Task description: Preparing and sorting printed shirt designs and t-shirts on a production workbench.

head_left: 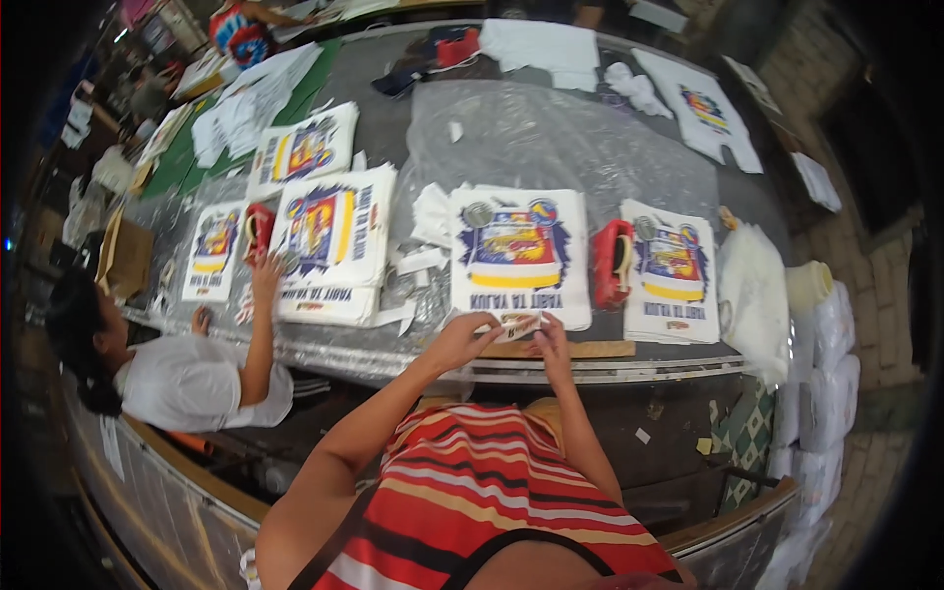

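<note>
My left hand (466,340) and my right hand (553,348) meet at the table's front edge. Each pinches one side of a small white printed piece (518,325), its lower part curled between the fingers. Whether this is a loose piece or the edge of a sheet cannot be told. Just beyond it lies a stack of white printed sheets (516,236) with a colourful design, perhaps cloth or plastic. To the right of that stack stands a red tape dispenser (611,264), and past it another printed stack (673,270).
A wooden strip (600,349) runs along the front edge. At left, a co-worker in a white shirt (192,382) reaches to a second red dispenser (259,228) beside more printed stacks (329,236). Clear plastic film (560,128) covers the table's middle; wrapped rolls (826,364) stand at right.
</note>
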A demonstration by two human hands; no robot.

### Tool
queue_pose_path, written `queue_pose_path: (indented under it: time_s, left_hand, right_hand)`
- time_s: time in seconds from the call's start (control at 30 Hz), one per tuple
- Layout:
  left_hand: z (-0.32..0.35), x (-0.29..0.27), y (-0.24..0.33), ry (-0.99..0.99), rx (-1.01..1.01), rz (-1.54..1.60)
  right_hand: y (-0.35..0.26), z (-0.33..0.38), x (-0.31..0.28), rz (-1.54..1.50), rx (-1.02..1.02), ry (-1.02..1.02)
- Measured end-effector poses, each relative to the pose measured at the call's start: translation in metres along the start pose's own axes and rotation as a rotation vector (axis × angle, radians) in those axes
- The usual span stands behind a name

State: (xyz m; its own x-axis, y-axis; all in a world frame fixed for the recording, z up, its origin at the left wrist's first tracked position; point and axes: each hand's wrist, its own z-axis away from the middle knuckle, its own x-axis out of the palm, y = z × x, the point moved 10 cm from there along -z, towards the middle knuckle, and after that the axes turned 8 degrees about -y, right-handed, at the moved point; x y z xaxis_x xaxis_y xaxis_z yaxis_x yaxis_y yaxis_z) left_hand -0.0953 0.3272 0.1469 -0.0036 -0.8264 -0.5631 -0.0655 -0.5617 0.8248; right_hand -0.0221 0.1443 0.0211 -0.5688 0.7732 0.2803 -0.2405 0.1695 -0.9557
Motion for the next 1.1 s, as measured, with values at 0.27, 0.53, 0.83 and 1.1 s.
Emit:
queue_pose_path:
  time_s: [0.27, 0.53, 0.83, 1.1]
  left_hand:
    - [0.002, 0.016, -0.022, -0.108, -0.113, 0.052]
    - [0.047, 0.025, -0.095, -0.127, -0.194, -0.144]
    - [0.04, 0.037, -0.098, -0.072, -0.297, -0.307]
    - [0.042, 0.041, -0.122, -0.249, -0.374, -0.356]
  right_hand:
    - [0.028, -0.001, -0.01, -0.035, 0.167, -0.008]
    - [0.045, 0.015, -0.024, -0.005, 0.293, 0.067]
    - [0.031, 0.033, -0.083, -0.011, 0.22, 0.203]
    - [0.031, 0.031, -0.095, -0.068, 0.254, 0.225]
